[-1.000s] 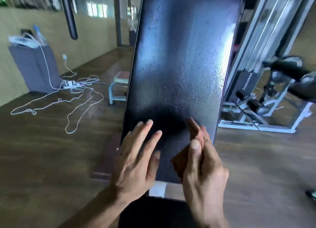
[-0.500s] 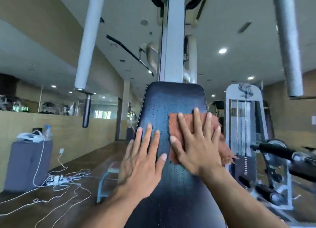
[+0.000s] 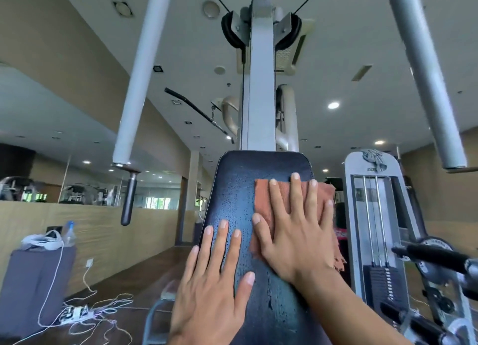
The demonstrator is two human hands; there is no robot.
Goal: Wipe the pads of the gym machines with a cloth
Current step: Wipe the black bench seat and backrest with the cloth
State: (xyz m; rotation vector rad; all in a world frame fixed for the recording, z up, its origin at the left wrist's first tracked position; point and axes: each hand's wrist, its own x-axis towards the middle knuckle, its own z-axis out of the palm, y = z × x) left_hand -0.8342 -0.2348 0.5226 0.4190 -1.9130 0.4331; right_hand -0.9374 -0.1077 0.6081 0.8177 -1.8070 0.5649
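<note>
A tall, narrow back pad of dark blue-black vinyl is rising straight ahead of the person, fixed to the pale grey steel upright of a cable machine. The pad's long axis is running up and away from the viewer, its rounded top edge lying just above the fingertips and its lower end passing out of sight at the bottom of the head view. Water droplets are beading across its left and lower surface.

A rust-orange square of ribbed cloth is lying flat against the upper right part of the pad, its right edge hanging past the pad's side. The right hand is pressing on the cloth with fingers straight and spread, gripping nothing, and it is the hand nearer the top of the pad. The left hand is resting lower down and to the left, fingers straight and flat on the bare wet vinyl, just beside the cloth but not touching it.

Judging from the droplets, most of the unwiped surface is lying below and to the left of the cloth, so the next stroke is probably calling for a pull down the length of the pad, towards the person.
</note>
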